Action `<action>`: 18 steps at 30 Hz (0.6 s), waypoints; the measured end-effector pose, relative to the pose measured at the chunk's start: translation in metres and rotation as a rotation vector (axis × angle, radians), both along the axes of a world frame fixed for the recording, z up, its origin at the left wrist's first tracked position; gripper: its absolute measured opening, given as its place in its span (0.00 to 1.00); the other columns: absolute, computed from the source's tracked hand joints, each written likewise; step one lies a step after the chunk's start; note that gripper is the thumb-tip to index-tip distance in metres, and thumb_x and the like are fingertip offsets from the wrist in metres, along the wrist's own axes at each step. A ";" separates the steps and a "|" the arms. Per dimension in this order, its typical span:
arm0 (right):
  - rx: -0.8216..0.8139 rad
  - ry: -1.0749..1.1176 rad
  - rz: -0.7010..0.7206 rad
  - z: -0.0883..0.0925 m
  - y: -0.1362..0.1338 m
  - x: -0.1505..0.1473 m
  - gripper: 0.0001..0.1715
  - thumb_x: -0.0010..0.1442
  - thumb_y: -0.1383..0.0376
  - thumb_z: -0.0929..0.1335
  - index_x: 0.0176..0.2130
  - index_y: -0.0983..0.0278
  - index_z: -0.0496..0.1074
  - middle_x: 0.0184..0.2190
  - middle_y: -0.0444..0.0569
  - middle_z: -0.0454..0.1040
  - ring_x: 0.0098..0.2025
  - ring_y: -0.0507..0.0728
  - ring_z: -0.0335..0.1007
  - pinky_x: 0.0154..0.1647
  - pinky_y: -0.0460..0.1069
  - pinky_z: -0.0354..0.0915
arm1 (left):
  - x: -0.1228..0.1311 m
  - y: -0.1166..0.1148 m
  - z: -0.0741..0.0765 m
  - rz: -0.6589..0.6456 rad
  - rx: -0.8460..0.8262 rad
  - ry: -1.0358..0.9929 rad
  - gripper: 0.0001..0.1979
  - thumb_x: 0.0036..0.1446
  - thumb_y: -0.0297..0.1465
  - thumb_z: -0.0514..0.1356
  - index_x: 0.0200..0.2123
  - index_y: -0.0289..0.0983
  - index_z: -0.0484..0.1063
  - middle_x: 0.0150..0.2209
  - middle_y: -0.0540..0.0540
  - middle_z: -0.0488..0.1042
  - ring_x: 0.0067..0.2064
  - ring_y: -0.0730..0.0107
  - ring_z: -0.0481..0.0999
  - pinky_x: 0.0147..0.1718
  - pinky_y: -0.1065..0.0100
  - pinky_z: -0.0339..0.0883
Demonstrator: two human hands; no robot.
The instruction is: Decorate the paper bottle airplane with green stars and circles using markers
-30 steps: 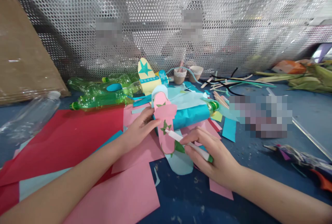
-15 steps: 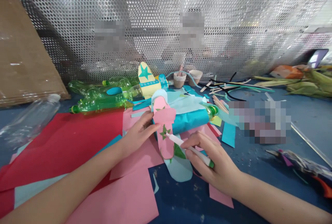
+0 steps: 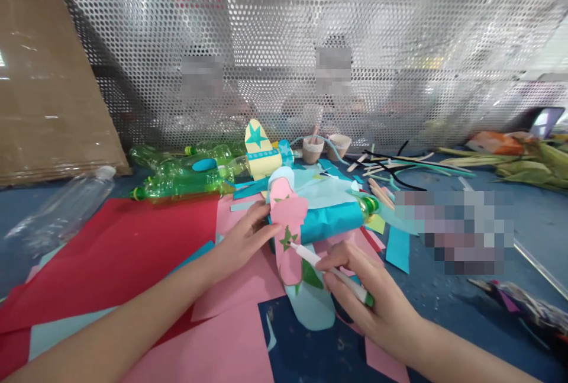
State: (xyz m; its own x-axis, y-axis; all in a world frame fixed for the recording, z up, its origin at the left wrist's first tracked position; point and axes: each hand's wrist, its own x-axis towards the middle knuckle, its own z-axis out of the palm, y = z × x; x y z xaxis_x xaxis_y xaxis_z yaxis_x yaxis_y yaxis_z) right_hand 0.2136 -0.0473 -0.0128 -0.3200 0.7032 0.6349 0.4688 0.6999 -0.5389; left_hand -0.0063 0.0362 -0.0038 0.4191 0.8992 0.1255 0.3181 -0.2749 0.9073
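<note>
My left hand (image 3: 237, 247) is closed at the left edge of a pink paper strip (image 3: 290, 267), thumb on top and its other fingers partly hidden behind. The strip lies over a longer light-blue paper wing (image 3: 313, 312) on a bottle wrapped in blue paper (image 3: 332, 221), whose green cap end points right. Between the fingers of my right hand (image 3: 377, 291) is a white marker pen (image 3: 306, 254) with a green end. Its tip meets a green star (image 3: 287, 237) drawn on the strip. A green leaf-like patch (image 3: 313, 276) shows on the wing.
Red paper (image 3: 146, 241) and pink paper (image 3: 213, 341) spread to the left. Green plastic bottles (image 3: 177, 184) and a yellow paper-wrapped bottle (image 3: 264, 164) lie behind. Two small cups (image 3: 313, 151) stand by the perforated metal screen (image 3: 275, 34). Cardboard (image 3: 53, 81) leans at left.
The whole view has shifted slightly, so things sit a little lower and further right. Both hands keep their hold, and the marker tip stays at the green star.
</note>
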 end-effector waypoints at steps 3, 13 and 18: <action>-0.014 0.006 0.007 -0.001 0.000 0.000 0.08 0.64 0.72 0.62 0.39 0.60 0.67 0.27 0.42 0.71 0.28 0.51 0.68 0.28 0.44 0.65 | -0.001 -0.001 0.001 0.000 0.002 -0.011 0.15 0.58 0.38 0.57 0.46 0.40 0.74 0.41 0.46 0.73 0.44 0.58 0.72 0.45 0.60 0.68; -0.019 0.005 0.012 -0.001 0.000 -0.001 0.08 0.64 0.72 0.62 0.38 0.60 0.68 0.27 0.44 0.72 0.28 0.53 0.69 0.27 0.46 0.66 | -0.001 -0.001 0.000 -0.019 0.019 -0.002 0.15 0.59 0.40 0.56 0.43 0.39 0.75 0.39 0.45 0.73 0.46 0.55 0.71 0.46 0.58 0.67; -0.013 0.009 0.011 0.000 -0.001 -0.002 0.08 0.64 0.73 0.62 0.38 0.61 0.67 0.27 0.45 0.72 0.28 0.53 0.70 0.27 0.46 0.66 | -0.001 0.000 -0.002 -0.007 0.019 -0.011 0.15 0.58 0.40 0.57 0.45 0.40 0.73 0.40 0.45 0.74 0.46 0.57 0.72 0.44 0.61 0.68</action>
State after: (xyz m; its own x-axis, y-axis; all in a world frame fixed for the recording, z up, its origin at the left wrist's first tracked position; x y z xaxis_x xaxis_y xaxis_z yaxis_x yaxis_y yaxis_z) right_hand 0.2118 -0.0478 -0.0124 -0.3221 0.7082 0.6283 0.4566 0.6976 -0.5522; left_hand -0.0076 0.0367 -0.0059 0.4237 0.8938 0.1469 0.3059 -0.2938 0.9056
